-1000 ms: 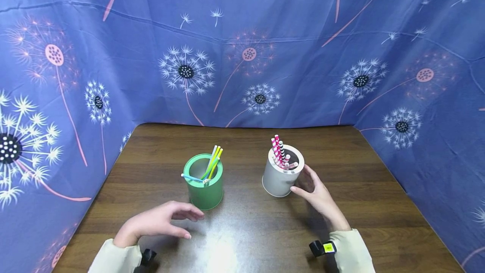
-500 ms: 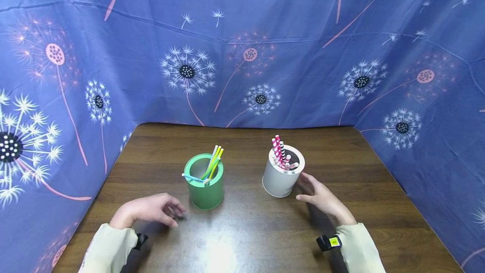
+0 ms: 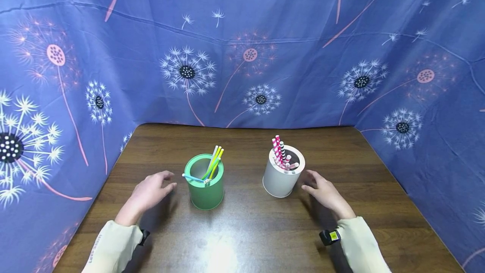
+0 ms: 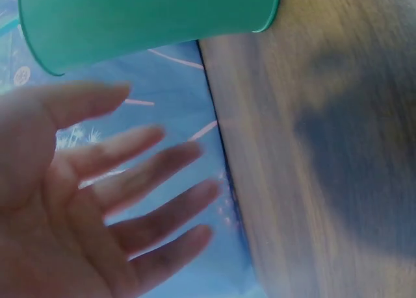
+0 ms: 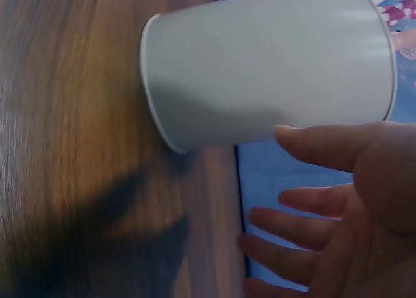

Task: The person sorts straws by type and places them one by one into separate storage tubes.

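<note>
A green round canister (image 3: 206, 195) stands upright on the table, holding several thin straws (image 3: 214, 163) in yellow, green and blue. To its left is my left hand (image 3: 149, 191), apart from it, fingers spread and nothing in them; the left wrist view shows the palm (image 4: 71, 226) below the canister wall. Right of the middle stands a white canister (image 3: 280, 180) with several pink-and-white and black-and-white striped paper straws (image 3: 278, 151). My right hand (image 3: 327, 195) is just right of it, holding nothing. In the right wrist view the thumb (image 5: 325, 142) overlaps the canister's (image 5: 273, 64) lower edge.
Both canisters stand on a dark wood-grain table (image 3: 242, 239). A blue cloth with dandelion print (image 3: 303, 75) hangs behind it and along both sides. The table's far edge lies some way behind the canisters.
My left hand has moved away from in front of the green canister to its left side, farther forward. My right hand has drawn slightly away from the white canister. Both canisters have stayed put.
</note>
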